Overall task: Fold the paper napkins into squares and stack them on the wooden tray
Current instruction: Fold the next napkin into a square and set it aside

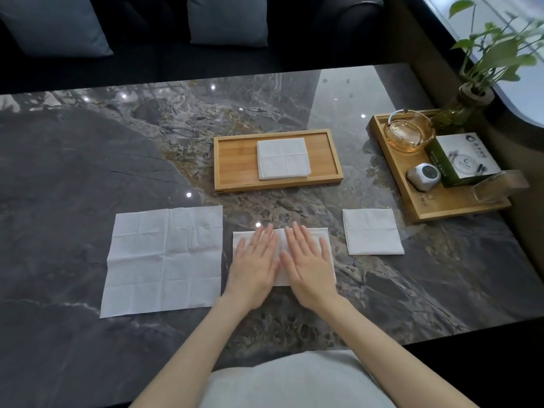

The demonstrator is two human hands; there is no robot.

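Note:
A white napkin folded in half (282,240) lies on the marble table in front of me. My left hand (254,263) and my right hand (309,263) press flat on it side by side, fingers spread, hiding most of it. To its left an unfolded napkin (164,260) lies spread out. A napkin folded into a square (372,232) rests to the right. Beyond my hands sits the wooden tray (235,163) with a stack of folded square napkins (282,159) on it.
At the far right a second wooden tray (435,204) carries a glass ashtray (409,132), a green-and-white box (462,159), a small white cube device (424,176) and a clear holder (497,185). A potted plant (482,69) stands behind it. A sofa with cushions (226,19) lies beyond the table.

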